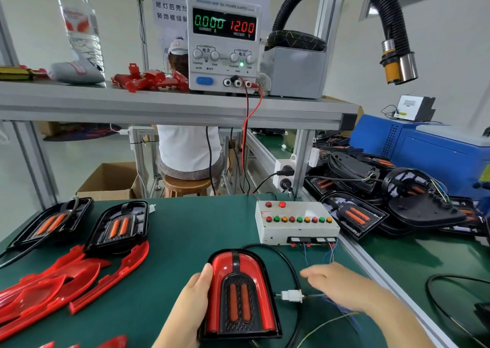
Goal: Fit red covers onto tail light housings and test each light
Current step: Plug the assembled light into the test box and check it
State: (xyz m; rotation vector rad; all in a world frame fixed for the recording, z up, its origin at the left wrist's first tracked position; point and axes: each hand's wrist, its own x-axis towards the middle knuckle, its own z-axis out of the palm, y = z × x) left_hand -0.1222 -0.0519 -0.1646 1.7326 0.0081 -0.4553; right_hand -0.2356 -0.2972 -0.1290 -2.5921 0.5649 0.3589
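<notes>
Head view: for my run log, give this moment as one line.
red cover: fitted | left hand: holds tail light | right hand: open beside white connector | power supply: 0.000 A, 12.00 V

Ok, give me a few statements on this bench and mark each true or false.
1. The power supply shows 12.00 volts. True.
2. The left hand holds the covered tail light. True.
3. The right hand grips the white connector. False: it is open, beside the white connector.
4. The two housings at left wear red covers. False: both are bare; red covers lie loose by them.
</notes>
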